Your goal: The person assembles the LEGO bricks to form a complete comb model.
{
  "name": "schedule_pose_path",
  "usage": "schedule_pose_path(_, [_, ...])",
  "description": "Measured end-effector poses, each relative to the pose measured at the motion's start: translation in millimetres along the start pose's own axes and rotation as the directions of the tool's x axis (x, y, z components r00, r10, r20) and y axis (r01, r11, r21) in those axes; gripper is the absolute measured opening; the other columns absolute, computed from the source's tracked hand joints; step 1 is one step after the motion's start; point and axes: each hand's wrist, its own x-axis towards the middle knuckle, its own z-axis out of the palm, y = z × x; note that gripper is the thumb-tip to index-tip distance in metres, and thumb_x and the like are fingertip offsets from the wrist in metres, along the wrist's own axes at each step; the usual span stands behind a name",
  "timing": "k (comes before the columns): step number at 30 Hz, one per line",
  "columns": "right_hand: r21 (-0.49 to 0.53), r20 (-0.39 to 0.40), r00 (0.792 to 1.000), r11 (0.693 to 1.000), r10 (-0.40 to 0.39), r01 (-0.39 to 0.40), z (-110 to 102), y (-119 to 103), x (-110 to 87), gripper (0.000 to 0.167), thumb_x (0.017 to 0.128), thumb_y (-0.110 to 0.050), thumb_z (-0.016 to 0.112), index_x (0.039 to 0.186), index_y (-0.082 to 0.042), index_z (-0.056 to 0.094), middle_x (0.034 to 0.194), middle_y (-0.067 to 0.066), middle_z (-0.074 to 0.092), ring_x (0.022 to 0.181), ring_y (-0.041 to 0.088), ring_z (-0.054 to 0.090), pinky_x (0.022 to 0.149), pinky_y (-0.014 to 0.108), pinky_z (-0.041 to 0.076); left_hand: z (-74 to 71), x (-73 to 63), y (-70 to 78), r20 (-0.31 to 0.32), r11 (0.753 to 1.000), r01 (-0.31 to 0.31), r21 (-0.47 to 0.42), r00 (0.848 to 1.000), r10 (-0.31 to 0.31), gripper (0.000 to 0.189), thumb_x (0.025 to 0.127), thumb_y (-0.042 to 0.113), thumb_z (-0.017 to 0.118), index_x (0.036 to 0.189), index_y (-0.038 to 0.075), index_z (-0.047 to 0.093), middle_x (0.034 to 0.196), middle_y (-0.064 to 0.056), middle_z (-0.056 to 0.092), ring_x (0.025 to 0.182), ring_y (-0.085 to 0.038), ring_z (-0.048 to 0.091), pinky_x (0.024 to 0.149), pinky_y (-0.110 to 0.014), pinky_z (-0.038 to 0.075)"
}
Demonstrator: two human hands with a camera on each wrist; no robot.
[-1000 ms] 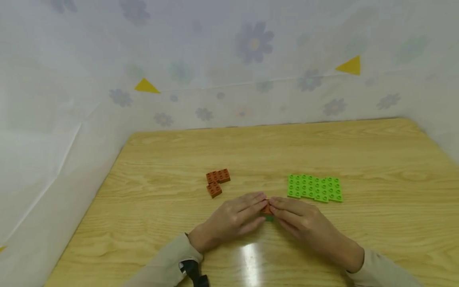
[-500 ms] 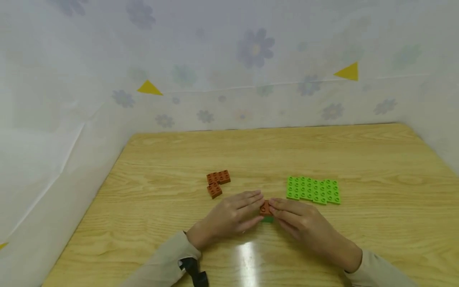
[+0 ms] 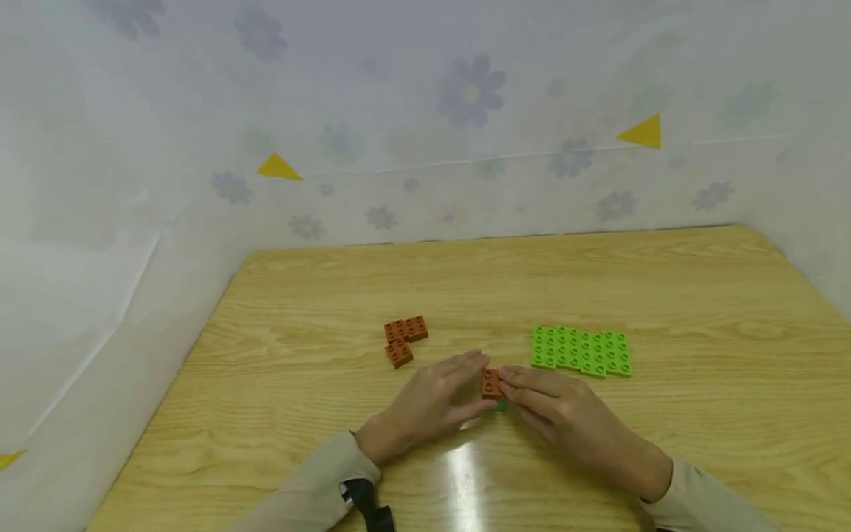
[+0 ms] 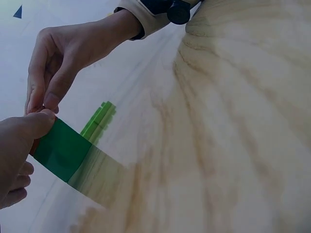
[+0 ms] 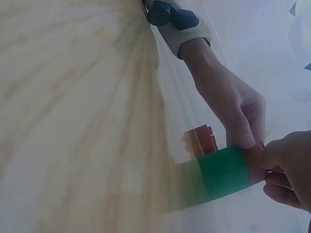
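Observation:
A green building block (image 4: 60,150) stands on the wooden table in front of the person, and an orange-brown studded brick (image 3: 490,383) sits on top of it. The left hand (image 3: 435,391) has its thumb at the near side of the brick and its fingers at the far left corner, with the brick between them. From the other side, the right hand (image 3: 565,414) pinches the same brick with thumb and fingertips. In the right wrist view both thumbs lie at the seam of brown and green. Most of the green block is hidden by the hands in the head view.
Three orange-brown bricks (image 3: 400,352) lie close together at the left, beyond the left hand. Light green studded plates (image 3: 580,351) lie side by side behind the right hand. A white flowered sheet (image 3: 405,148) rises behind the table (image 3: 319,295).
The left fingers have parted from the thumb, showing more of the brick's studs, and the left thumb has slid right along the near side. The right hand stays almost still.

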Motion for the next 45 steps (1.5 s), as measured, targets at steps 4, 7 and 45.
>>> schedule_pose_path(4, [0.001, 0.012, 1.000, 1.000, 0.001, -0.001, 0.9, 1.4, -0.7, 0.045, 0.105, -0.028, 0.039, 0.103, 0.002, 0.073, 0.112, 0.014, 0.069, 0.097, 0.028, 0.068, 0.077, 0.035, 0.058, 2.4, 2.0, -0.6, 0.097, 0.996, 0.080, 0.028, 0.992, -0.083, 0.070, 0.089, 0.044, 0.067, 0.136, -0.005, 0.050, 0.140, -0.018, 0.050, 0.134, -0.028, 0.043, 0.113, -0.038, 0.033])
schedule_pose_path(7, [0.007, 0.035, 0.999, 1.000, 0.008, -0.008, 1.4, 1.9, -0.8, 0.045, 0.105, -0.028, 0.039, 0.105, 0.001, 0.073, 0.115, 0.013, 0.068, 0.101, 0.027, 0.067, 0.083, 0.033, 0.057, 4.7, 2.9, -2.2, 0.145, 0.992, 0.120, 0.031, 0.982, -0.123, 0.073, 0.090, 0.047, 0.064, 0.139, -0.004, 0.046, 0.144, -0.017, 0.045, 0.139, -0.028, 0.035, 0.115, -0.040, 0.028])
schedule_pose_path(45, [-0.392, 0.232, 0.516, 0.564, 0.825, -0.727, -67.3, 65.5, -53.4, 0.037, 0.095, -0.024, 0.060, 0.102, 0.011, 0.062, 0.085, 0.025, 0.065, 0.051, 0.019, 0.051, 0.038, 0.031, 0.039, 15.8, 1.0, -11.8, 0.029, 0.948, 0.143, -0.283, 0.990, -0.141, 0.054, 0.087, 0.030, 0.074, 0.126, -0.003, 0.060, 0.130, -0.021, 0.055, 0.124, -0.023, 0.053, 0.105, -0.030, 0.041])
